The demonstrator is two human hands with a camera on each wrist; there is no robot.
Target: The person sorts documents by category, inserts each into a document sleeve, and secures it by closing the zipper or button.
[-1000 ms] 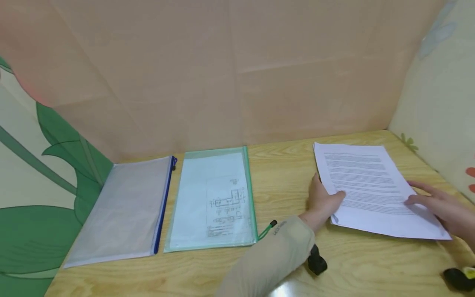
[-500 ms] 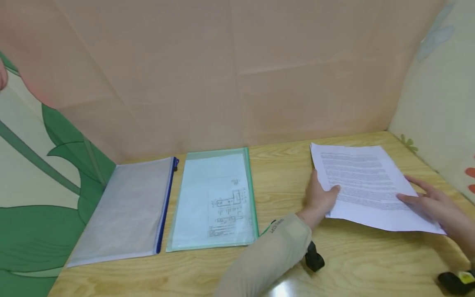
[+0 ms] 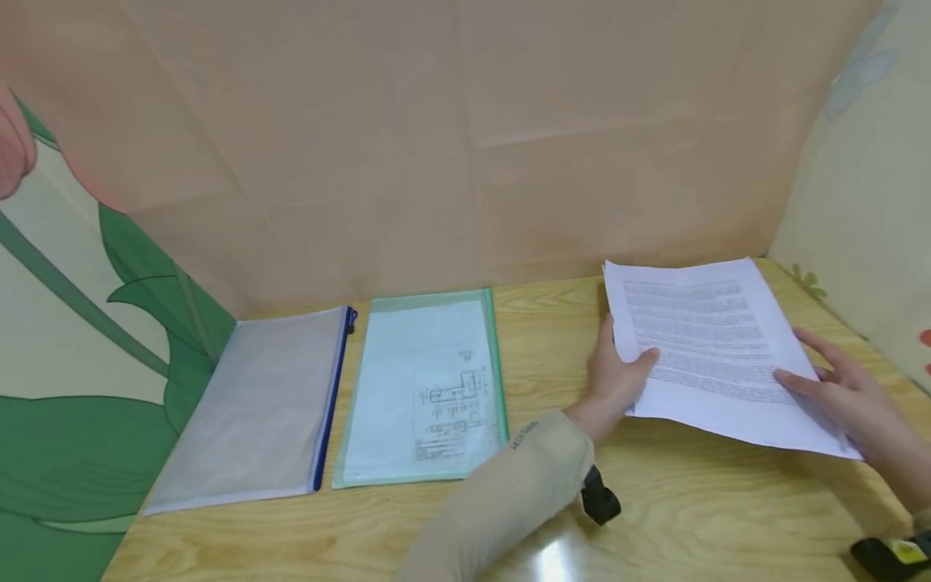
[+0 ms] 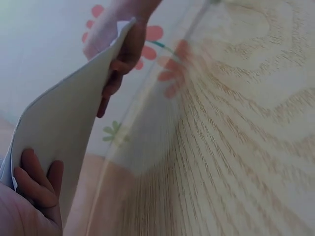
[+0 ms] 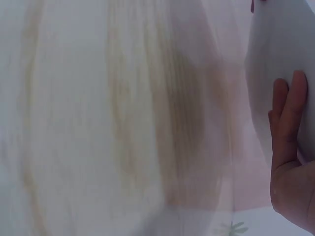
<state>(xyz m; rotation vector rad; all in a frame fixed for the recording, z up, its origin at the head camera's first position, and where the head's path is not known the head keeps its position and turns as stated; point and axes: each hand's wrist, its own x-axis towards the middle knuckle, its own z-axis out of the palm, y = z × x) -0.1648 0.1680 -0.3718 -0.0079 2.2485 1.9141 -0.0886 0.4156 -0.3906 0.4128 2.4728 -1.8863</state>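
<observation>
Left hand (image 3: 617, 376) and right hand (image 3: 847, 396) grip opposite edges of paper stack (image 3: 701, 347), right of head view. Stack is raised above table (image 3: 713, 505), not yet set down; green-edged folder (image 3: 498, 364), lower middle, already contains drawing sheet (image 3: 445, 396).

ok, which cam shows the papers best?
Head: the papers show nearly whole, printed side up, the left hand and right hand each holding one side. Left wrist gives a steep view of the blank underside and edge; right wrist just part of the underside, cut off by the frame.
</observation>
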